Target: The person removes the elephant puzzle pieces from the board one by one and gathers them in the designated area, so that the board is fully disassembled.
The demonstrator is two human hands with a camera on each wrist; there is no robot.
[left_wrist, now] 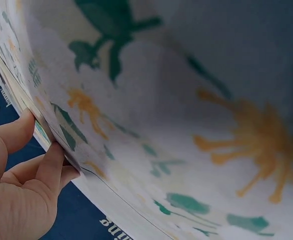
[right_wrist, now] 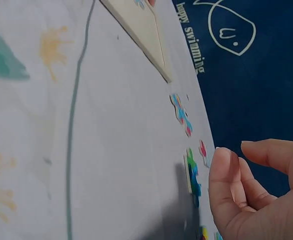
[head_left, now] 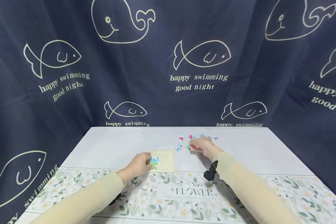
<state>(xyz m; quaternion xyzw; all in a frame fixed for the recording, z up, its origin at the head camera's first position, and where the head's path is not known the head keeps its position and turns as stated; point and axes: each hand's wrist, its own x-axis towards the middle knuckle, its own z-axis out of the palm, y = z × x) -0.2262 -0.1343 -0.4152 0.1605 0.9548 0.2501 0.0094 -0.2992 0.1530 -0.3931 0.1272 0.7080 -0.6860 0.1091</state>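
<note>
A cream puzzle tray (head_left: 168, 161) lies on the table with joined blue and green jigsaw pieces (head_left: 155, 161) in its left part. My left hand (head_left: 140, 163) grips the tray's left side; in the left wrist view its thumb (left_wrist: 22, 131) and fingers close about the edge. To the right, my right hand (head_left: 203, 147) hovers over loose jigsaw pieces. Its thumb and fingertips stand apart in the right wrist view, with nothing seen between them. A green-and-blue piece (right_wrist: 193, 172) lies by these fingers, and a blue piece with an eye (head_left: 178, 147) lies closer to the tray.
Behind the right hand are more loose pieces: pink ones (head_left: 181, 137), a red one (head_left: 191, 137) and blue ones (head_left: 202, 135). A flower-printed cloth strip (head_left: 184, 205) crosses the table's front. Dark blue curtains (head_left: 168, 62) hang around the back and sides.
</note>
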